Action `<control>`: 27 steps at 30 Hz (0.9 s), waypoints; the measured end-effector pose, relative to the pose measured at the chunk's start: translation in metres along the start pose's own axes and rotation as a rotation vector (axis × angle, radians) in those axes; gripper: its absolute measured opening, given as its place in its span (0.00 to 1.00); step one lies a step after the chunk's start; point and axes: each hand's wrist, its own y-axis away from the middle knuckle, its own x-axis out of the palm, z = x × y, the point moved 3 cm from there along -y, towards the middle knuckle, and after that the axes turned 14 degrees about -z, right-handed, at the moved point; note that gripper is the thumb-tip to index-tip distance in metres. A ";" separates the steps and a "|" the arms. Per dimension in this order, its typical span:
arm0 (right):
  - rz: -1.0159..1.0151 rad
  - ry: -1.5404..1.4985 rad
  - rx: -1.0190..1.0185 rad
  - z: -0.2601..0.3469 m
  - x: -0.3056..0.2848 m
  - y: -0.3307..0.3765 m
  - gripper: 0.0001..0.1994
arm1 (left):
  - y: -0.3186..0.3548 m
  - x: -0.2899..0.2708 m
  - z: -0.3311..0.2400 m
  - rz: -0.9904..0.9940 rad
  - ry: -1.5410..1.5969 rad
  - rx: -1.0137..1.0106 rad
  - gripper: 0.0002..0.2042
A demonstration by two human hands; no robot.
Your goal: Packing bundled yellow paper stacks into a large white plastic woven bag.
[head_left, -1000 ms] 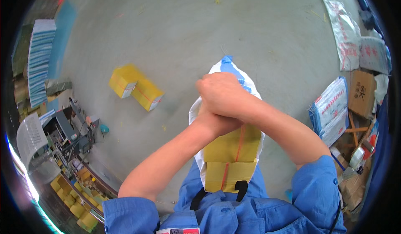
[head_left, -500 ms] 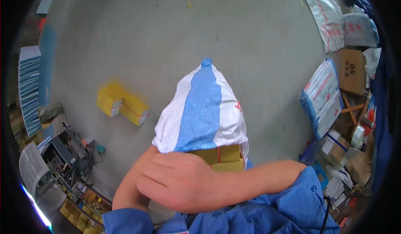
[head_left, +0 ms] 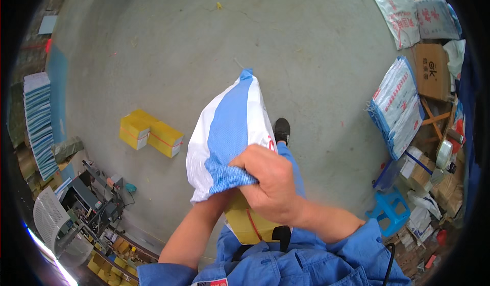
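A white woven sack with a blue stripe hangs in front of me, its closed end pointing away. My right hand grips the bunched edge of the sack's mouth. My left hand is hidden under the sack; only its forearm shows, reaching up into the sack's mouth. A yellow box with a red strap sits against my body just below the sack's mouth, between my arms. My black shoe shows beyond the sack.
Two yellow boxes lie on the concrete floor to the left. A packing machine with more yellow boxes stands at lower left. Stacks of flat sacks, a cardboard carton and a blue stool crowd the right.
One second ago both hands were clasped over the sack and the yellow box. The sack has since been lifted and spread, and my right hand now holds its mouth edge lower, near my chest.
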 end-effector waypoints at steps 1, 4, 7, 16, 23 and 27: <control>-0.013 -0.010 -0.002 0.004 -0.003 0.005 0.11 | -0.015 0.003 -0.005 -0.006 0.014 -0.003 0.26; -0.005 -0.072 -0.048 0.030 -0.003 0.005 0.11 | 0.006 -0.017 -0.012 -0.073 0.018 -0.046 0.26; 0.012 0.016 -0.090 0.018 -0.002 0.001 0.11 | -0.042 -0.012 -0.003 -0.098 0.059 -0.056 0.26; 0.075 0.120 -0.146 0.001 -0.023 0.004 0.10 | 0.012 -0.007 0.019 -0.353 0.059 -0.188 0.25; 0.088 0.128 -0.190 0.017 -0.011 0.001 0.15 | 0.007 -0.010 0.028 -0.452 0.126 -0.221 0.25; 0.083 0.140 -0.210 0.019 -0.010 0.004 0.16 | 0.004 -0.006 0.032 -0.483 0.191 -0.203 0.25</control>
